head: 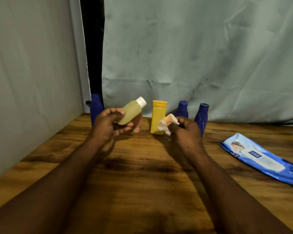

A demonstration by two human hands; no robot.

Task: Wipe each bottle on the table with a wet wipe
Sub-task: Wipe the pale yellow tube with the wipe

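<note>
Where the brown wooden table [142,174] meets the pale grey wall panel [32,98] along its left edge, a dark blue plastic bottle [96,108] stands upright in the back corner. Just right of it the left hand [108,127] grips a translucent yellow-green bottle with a white cap [131,114]. Fingers and thumb are curled round its lower half, and it is lifted off the wood with the cap tilted up and to the right. Next comes an opaque yellow flip-top bottle [157,119], upright near the back edge. In front of it the right hand [188,132] pinches a crumpled white wet wipe [167,123]; the wipe overlaps the yellow bottle in view (I cannot tell whether they touch). Behind this hand stand a second dark blue bottle [182,109] and a third dark blue bottle [201,115], both close against the wrinkled grey-green cloth backdrop [210,56] that closes the far edge. Well apart to the right, a flat blue wet-wipe pack [260,159] lies on the wood, its far end cut by the picture's border. Between the two forearms a broad stretch of wood grain shows, running toward the near edge.
</note>
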